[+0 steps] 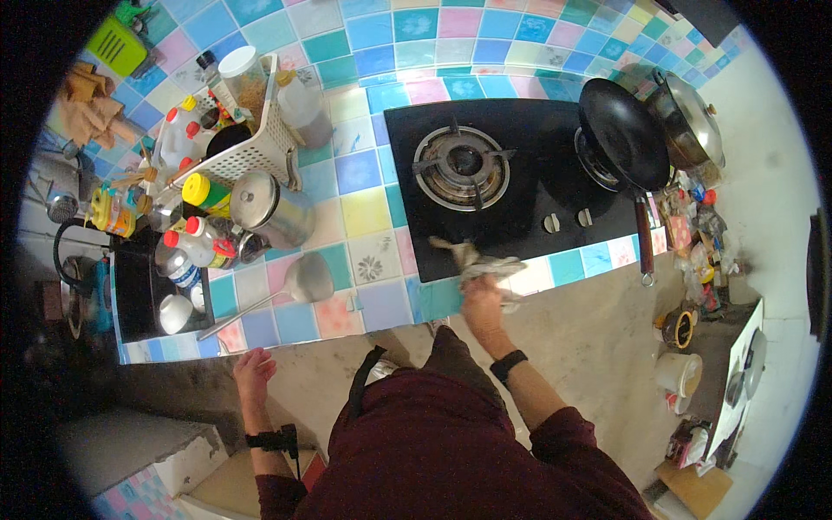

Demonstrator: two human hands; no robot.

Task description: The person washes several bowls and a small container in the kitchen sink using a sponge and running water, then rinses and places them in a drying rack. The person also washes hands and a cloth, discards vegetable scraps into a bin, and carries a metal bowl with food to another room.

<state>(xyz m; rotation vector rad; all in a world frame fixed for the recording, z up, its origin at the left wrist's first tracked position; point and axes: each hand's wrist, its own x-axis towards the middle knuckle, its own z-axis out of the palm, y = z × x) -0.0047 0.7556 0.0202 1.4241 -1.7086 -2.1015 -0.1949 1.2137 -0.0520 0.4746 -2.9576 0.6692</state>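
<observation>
My right hand [482, 309] grips a crumpled, stained cloth [491, 265] at the front edge of the black gas hob [533, 195]. Part of the cloth lies over the hob's glass near its front left corner; it looks blurred. To the left, my left hand [255, 372] hangs just off the counter's front edge with nothing in it, its fingers slightly bent. A metal wok spatula [311, 278] lies on the tiled counter [382, 299] between my hands, its handle towards the left hand. The hob's left burner [463, 161] is bare.
A black wok [624, 133] sits tilted on the right burner, its wooden handle [643, 234] jutting past the counter edge. Behind it stands a lidded steel pot [689, 117]. At left are a white basket [244, 159] of bottles, a steel canister [276, 211] and a black sink [136, 286] holding bowls.
</observation>
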